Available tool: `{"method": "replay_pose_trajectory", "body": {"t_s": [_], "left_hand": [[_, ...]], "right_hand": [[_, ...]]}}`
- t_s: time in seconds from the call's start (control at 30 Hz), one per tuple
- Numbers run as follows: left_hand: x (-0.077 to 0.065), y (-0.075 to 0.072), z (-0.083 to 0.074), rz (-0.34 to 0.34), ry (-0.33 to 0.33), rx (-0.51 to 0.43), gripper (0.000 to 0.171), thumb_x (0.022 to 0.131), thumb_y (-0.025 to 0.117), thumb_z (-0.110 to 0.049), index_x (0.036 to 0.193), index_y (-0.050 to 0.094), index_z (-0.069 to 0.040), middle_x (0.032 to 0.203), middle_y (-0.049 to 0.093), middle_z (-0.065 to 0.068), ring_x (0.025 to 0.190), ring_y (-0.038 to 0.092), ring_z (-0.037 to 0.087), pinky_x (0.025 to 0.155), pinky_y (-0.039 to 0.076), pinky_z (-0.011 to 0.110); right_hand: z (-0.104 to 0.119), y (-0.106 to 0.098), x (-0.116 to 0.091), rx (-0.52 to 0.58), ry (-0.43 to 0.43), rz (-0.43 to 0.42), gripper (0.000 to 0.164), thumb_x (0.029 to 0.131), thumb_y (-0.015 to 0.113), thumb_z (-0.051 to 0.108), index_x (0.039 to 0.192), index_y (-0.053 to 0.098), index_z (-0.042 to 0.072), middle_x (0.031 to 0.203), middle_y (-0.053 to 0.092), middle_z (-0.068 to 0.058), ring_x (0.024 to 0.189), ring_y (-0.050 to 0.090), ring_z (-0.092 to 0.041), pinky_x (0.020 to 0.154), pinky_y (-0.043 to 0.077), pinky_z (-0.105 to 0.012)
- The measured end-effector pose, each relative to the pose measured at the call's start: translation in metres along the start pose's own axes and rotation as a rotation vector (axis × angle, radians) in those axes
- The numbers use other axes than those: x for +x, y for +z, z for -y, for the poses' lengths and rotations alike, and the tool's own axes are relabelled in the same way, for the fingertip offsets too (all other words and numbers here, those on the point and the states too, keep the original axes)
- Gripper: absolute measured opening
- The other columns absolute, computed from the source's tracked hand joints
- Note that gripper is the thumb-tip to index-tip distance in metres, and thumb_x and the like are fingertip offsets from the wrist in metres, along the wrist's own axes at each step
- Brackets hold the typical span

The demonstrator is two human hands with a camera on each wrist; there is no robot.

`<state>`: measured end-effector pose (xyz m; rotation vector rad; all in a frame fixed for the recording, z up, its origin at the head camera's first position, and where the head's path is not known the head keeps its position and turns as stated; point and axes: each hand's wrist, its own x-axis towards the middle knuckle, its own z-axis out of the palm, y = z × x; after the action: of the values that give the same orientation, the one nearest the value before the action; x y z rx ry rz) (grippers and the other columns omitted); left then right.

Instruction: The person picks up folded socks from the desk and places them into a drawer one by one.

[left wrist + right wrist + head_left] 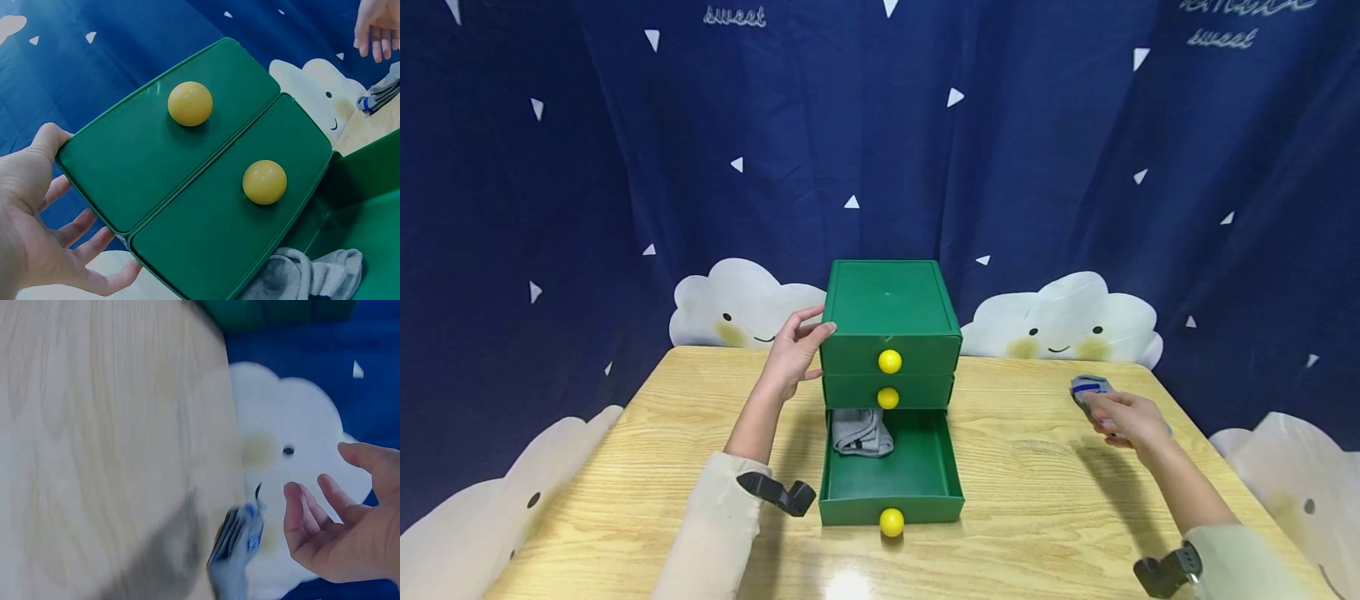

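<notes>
A green three-drawer box (pixel 887 296) with yellow ball knobs stands upright on the table. My left hand (pixel 792 357) rests against its left side, thumb at the upper front corner and fingers spread along the wall. The bottom drawer (pixel 850 512) is pulled out, with a folded pair of grey socks (pixel 861 433) in its back left part. Over on the right, my right hand (pixel 1131 419) hovers by another folded grey pair of socks (pixel 234 550) with blue marks. Its fingers are loosely bent and hold nothing; in the right wrist view a gap shows between hand and socks.
The two upper drawers are closed, their yellow knobs (pixel 890 361) facing me. A light wooden table (pixel 1030 517) carries everything. Behind it hangs a dark blue curtain (pixel 880 125) with white triangles and clouds.
</notes>
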<state>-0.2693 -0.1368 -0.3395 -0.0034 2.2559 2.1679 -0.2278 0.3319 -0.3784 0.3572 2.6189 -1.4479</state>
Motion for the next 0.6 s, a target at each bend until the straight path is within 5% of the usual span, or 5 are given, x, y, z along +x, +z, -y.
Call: {"method": "replay_pose_trajectory", "body": {"t_s": [0.37,0.6], "left_hand": [[0.000,-0.001,-0.001,-0.004,-0.004,-0.012,0.049,0.091,0.058,-0.035,0.137,0.042,-0.029,0.139,0.040,0.008,0.133,0.037,0.029,0.093,0.043,0.061],[0.001,0.001,-0.001,0.000,-0.002,-0.016,0.048,0.091,0.058,-0.035,0.136,0.042,-0.030,0.138,0.040,0.008,0.133,0.037,0.029,0.093,0.042,0.062]], "right_hand": [[-0.066,-0.020,0.016,0.120,0.217,-0.243,0.081,0.085,0.059,0.048,0.131,0.037,-0.014,0.072,0.060,0.000,0.059,0.062,-0.011,0.060,0.054,-0.033],[-0.089,-0.009,0.025,0.289,0.313,-0.362,0.049,0.084,0.060,0.042,0.093,0.049,-0.004,0.051,0.055,0.000,0.045,0.058,-0.010,0.047,0.052,-0.029]]}}
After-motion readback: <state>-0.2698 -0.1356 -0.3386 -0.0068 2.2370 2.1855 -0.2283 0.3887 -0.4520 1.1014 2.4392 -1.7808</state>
